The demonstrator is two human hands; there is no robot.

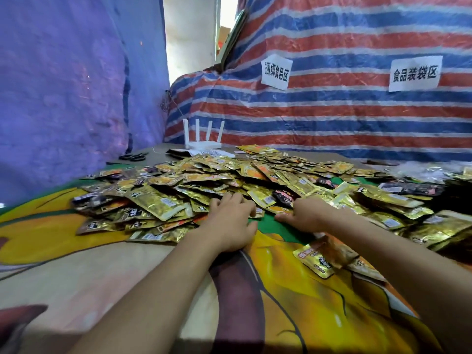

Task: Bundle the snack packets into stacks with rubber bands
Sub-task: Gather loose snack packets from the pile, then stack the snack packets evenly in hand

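Observation:
A wide heap of gold snack packets (204,180), with a few black ones mixed in, covers the middle of the table. My left hand (231,221) lies palm down at the heap's near edge, fingertips touching packets. My right hand (305,215) lies palm down beside it, fingers spread toward the left over the green patch of cloth, its far side against the packets. Neither hand grips anything that I can see. A small stack of gold packets (324,256) lies under my right forearm. No rubber bands are plainly visible.
A printed yellow and orange cloth (293,302) covers the table. A white router (203,141) and black scissors (132,157) sit at the back left. A striped tarp wall (332,111) with two paper labels rises behind. A purple sheet (63,98) hangs on the left.

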